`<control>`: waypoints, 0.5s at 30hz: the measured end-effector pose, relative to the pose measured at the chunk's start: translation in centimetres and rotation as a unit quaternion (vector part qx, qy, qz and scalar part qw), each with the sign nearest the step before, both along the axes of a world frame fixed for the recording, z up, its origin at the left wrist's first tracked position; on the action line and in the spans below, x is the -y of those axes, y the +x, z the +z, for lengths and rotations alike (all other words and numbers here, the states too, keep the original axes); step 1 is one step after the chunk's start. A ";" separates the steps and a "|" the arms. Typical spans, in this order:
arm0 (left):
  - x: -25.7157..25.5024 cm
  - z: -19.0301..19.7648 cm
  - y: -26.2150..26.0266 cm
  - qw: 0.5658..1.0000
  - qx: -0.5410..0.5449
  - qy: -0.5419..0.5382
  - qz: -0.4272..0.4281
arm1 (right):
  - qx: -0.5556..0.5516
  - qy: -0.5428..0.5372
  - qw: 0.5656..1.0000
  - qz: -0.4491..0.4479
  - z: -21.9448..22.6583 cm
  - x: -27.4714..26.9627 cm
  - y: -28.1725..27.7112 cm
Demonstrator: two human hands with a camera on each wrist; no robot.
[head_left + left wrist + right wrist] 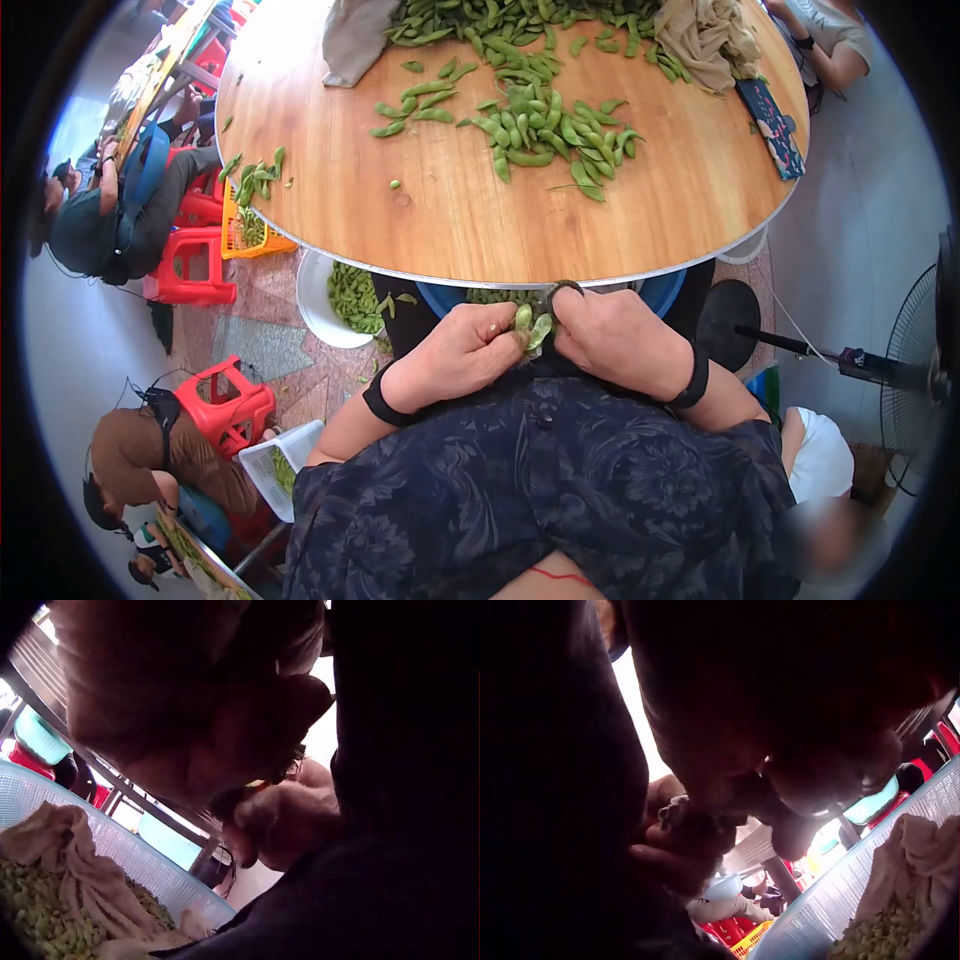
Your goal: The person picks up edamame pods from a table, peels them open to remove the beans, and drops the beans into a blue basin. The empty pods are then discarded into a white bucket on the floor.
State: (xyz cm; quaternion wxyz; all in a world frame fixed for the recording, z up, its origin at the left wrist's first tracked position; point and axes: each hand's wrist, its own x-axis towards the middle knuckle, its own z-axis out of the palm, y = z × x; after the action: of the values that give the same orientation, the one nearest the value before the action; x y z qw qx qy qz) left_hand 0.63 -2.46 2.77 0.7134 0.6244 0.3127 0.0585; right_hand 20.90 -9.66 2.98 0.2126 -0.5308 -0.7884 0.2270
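Note:
In the head view both hands meet just below the table's near edge, over the lap. The left hand (465, 345) pinches a green soybean pod (523, 318) between thumb and fingers. From the other side, the right hand (620, 335) grips the same pod with curled fingers, and a dark band (565, 287) shows at its fingertips. The pod is split, its pale inside facing up. Both wrist views are dark; the left hand (195, 712) and the right hand (780, 727) hide most of the pod there.
More soybean pods (545, 125) lie heaped on the round wooden table (350, 210). A light blue basket (112, 832) below the hands holds shelled beans (45, 915) and a cloth (82, 862). A white bucket (318, 310) of pods stands left; a fan (910, 380) stands right.

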 end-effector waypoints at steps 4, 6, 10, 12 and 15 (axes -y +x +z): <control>-0.1 0.2 0.1 0.999 -0.045 0.022 -0.002 | 0.015 0.081 0.996 -0.018 1.6 0.2 -0.1; 0.1 -0.5 0.4 0.996 0.000 0.091 -0.025 | -0.009 0.102 0.994 -0.030 1.9 0.2 -0.3; 0.3 -0.4 0.3 0.989 0.026 0.139 -0.042 | -0.028 0.078 0.996 0.023 1.4 -0.1 -0.3; 0.3 -0.3 0.0 0.979 0.054 0.184 -0.062 | -0.035 0.068 0.996 0.036 1.0 -0.2 -0.6; 0.1 -0.5 -0.4 0.977 0.054 0.196 -0.064 | -0.035 0.045 0.998 0.030 0.0 -0.5 -1.1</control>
State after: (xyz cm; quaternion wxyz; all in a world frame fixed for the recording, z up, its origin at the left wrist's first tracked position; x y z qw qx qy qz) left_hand 0.21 -2.52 2.22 0.5948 0.7670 0.2159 0.1063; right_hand 19.80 -9.16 3.01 0.2565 -0.4886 -0.8056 0.2158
